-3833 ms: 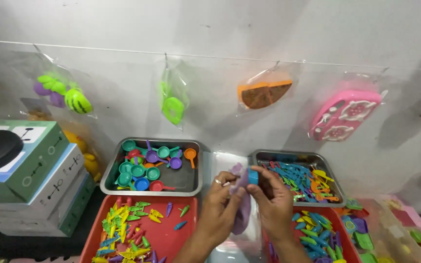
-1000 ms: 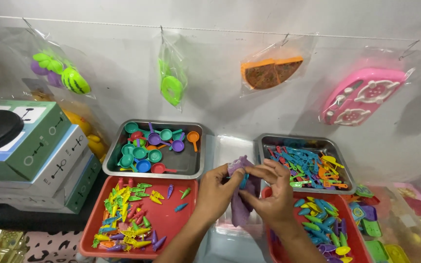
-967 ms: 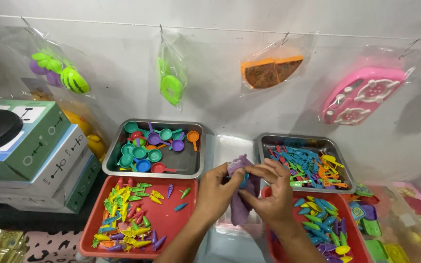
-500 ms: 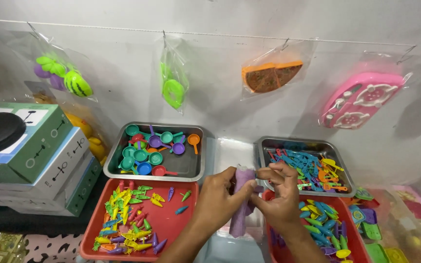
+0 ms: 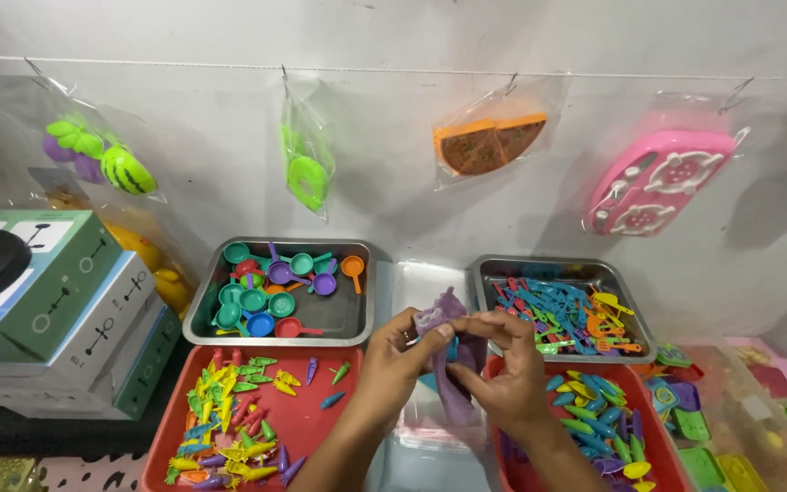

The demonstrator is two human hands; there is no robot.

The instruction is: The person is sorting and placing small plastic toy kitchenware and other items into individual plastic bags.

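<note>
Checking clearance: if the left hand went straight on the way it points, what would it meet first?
Likely the right hand, already touching across the purple piece; beyond lies the steel tray. Depth is unclear.

metal trays dull | red trays glossy plastic | bags clear film

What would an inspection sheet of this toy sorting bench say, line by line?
Surface: metal tray of toy pans, red tray of small carrot-shaped pieces.
Job's things: purple flexible toy piece, a blue bit behind it.
Clutter: metal tray of blue toy utensils, stacked cardboard boxes.
Grips: left hand and right hand both pinch the purple piece.
Cables: thin hanging line along the wall.
Surroundings: bagged toys, including a pink toy stove.
</note>
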